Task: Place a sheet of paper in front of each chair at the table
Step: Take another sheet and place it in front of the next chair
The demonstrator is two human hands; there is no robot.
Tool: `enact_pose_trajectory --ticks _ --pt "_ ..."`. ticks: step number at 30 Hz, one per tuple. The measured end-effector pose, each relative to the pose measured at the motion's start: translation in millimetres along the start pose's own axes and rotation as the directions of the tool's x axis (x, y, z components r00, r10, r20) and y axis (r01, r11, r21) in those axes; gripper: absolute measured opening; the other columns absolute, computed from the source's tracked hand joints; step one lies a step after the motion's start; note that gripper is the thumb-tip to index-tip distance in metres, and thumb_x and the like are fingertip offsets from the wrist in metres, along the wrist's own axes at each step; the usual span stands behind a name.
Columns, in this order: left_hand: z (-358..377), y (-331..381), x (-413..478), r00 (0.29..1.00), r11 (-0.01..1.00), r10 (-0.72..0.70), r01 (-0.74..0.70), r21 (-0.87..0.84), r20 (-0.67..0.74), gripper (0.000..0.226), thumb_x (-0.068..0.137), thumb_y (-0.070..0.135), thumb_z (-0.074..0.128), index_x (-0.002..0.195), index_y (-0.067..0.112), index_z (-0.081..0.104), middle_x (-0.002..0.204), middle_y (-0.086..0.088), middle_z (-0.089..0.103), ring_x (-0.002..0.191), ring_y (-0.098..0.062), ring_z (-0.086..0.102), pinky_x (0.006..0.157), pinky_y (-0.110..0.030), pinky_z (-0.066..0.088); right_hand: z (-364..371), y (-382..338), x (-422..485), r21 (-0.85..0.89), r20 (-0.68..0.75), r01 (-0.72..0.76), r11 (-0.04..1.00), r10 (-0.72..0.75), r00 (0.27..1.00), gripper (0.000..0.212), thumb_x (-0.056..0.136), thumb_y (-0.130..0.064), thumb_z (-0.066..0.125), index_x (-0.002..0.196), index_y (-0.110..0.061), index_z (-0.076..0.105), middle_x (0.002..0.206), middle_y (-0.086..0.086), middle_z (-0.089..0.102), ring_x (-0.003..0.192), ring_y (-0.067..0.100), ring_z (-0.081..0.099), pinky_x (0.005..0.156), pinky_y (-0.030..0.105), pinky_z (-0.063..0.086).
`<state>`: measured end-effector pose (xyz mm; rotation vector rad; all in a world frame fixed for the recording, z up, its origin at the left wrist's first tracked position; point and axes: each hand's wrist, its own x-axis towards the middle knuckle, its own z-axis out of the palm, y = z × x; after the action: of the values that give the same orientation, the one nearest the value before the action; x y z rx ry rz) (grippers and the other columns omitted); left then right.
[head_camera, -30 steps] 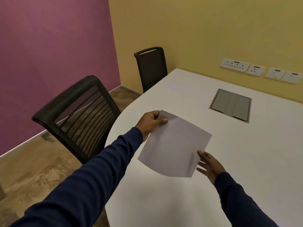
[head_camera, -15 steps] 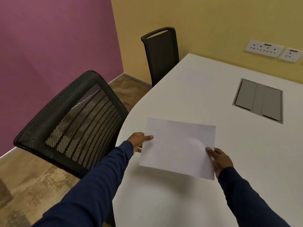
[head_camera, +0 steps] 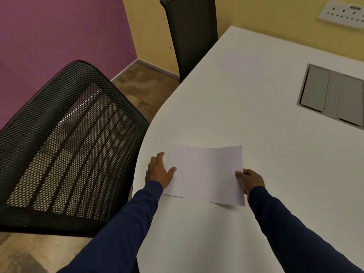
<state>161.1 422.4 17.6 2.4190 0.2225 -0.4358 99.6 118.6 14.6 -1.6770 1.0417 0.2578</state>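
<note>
A white sheet of paper point(head_camera: 206, 174) lies low over the white table point(head_camera: 256, 125), in front of the near black mesh chair point(head_camera: 69, 144). A thin shadow shows under its near right edge. My left hand point(head_camera: 158, 170) rests palm down at the sheet's left edge, fingers spread on the table and thumb on the paper. At the right edge, my right hand point(head_camera: 251, 181) pinches the sheet with the thumb on top. A second, faint sheet point(head_camera: 242, 62) lies flat in front of the far black chair point(head_camera: 193, 32).
A grey cable hatch point(head_camera: 332, 95) is set into the table at the right. White wall sockets point(head_camera: 342, 13) sit on the yellow wall behind. The purple wall and a strip of brown floor point(head_camera: 141, 85) are to the left of the table.
The sheet has come down from mid-air and turned square to the table edge, close to its surface. My left hand has loosened from a pinch to a spread palm. The view has moved closer.
</note>
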Motion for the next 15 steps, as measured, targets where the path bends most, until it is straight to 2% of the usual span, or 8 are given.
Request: enact_pose_trajectory --ticks 2,3,5,7,9,11,13,15 --pt "8 -10 -1 0.986 0.947 0.143 -0.161 0.277 0.082 0.091 0.084 0.062 0.062 0.156 0.030 0.016 0.157 -0.005 0.022 0.142 -0.026 0.026 0.115 -0.043 0.026 6 1 5 -0.026 -0.013 -0.004 1.000 0.004 1.000 0.005 0.089 -0.025 0.064 0.085 -0.023 0.067 0.101 0.006 0.072 0.101 0.034 0.066 0.097 0.052 0.053" --pt "12 -15 -1 0.972 0.904 0.172 -0.221 0.366 0.163 0.099 0.081 0.069 0.059 0.158 0.034 0.007 0.164 -0.003 0.006 0.148 -0.028 0.012 0.119 -0.045 0.016 9 1 8 -0.031 -0.016 -0.008 1.000 0.007 1.000 0.005 0.089 -0.025 0.064 0.085 -0.024 0.067 0.101 0.006 0.072 0.100 0.034 0.066 0.097 0.052 0.053" --pt "22 -26 2 0.944 0.833 0.162 -0.287 0.473 0.288 0.108 0.078 0.077 0.053 0.157 0.037 -0.009 0.164 -0.001 -0.020 0.152 -0.029 -0.011 0.122 -0.053 -0.001 15 1 13 -0.048 -0.019 -0.018 0.999 0.017 1.000 0.005 0.089 -0.026 0.064 0.089 -0.022 0.068 0.104 0.006 0.071 0.101 0.033 0.066 0.097 0.051 0.053" --pt "29 -33 4 0.933 0.802 0.128 -0.297 0.518 0.337 0.109 0.079 0.079 0.051 0.155 0.037 -0.015 0.161 -0.001 -0.031 0.150 -0.031 -0.021 0.119 -0.059 -0.005 21 -1 18 -0.078 -0.041 -0.014 0.997 0.011 0.999 0.017 0.091 -0.029 0.064 0.104 -0.020 0.068 0.111 0.005 0.071 0.101 0.031 0.064 0.098 0.047 0.052" --pt "35 -37 6 0.937 0.805 0.110 -0.279 0.523 0.331 0.108 0.079 0.079 0.049 0.154 0.038 -0.017 0.159 0.000 -0.036 0.149 -0.032 -0.024 0.117 -0.064 -0.005 25 -3 18 -0.130 -0.099 0.026 0.991 -0.039 0.994 0.034 0.092 -0.037 0.063 0.122 -0.022 0.061 0.121 0.004 0.068 0.098 0.024 0.060 0.092 0.035 0.047" --pt "39 -38 7 0.944 0.808 0.103 -0.263 0.527 0.315 0.107 0.079 0.081 0.045 0.153 0.039 -0.020 0.157 0.001 -0.039 0.148 -0.032 -0.026 0.115 -0.068 -0.005 30 -1 14 -0.232 -0.136 0.162 0.959 -0.196 0.971 0.053 0.092 -0.045 0.062 0.139 -0.025 0.047 0.136 0.002 0.061 0.108 0.024 0.058 0.092 0.033 0.043" --pt "43 -38 7 0.949 0.803 0.100 -0.254 0.539 0.299 0.106 0.079 0.084 0.041 0.152 0.040 -0.023 0.156 0.002 -0.041 0.147 -0.034 -0.028 0.114 -0.070 -0.005 37 7 9 -0.467 -0.046 0.362 0.807 -0.431 0.901 0.072 0.091 -0.050 0.062 0.151 -0.023 0.034 0.155 0.002 0.042 0.135 0.026 0.046 0.107 0.038 0.040" --pt "46 -37 9 0.953 0.796 0.095 -0.246 0.553 0.287 0.106 0.078 0.085 0.037 0.151 0.040 -0.025 0.155 0.002 -0.042 0.147 -0.035 -0.028 0.113 -0.071 -0.004 45 18 6 -0.701 0.165 0.460 0.545 -0.503 0.848 0.086 0.089 -0.061 0.056 0.157 -0.025 0.019 0.166 0.003 0.017 0.149 0.026 0.025 0.118 0.042 0.029"
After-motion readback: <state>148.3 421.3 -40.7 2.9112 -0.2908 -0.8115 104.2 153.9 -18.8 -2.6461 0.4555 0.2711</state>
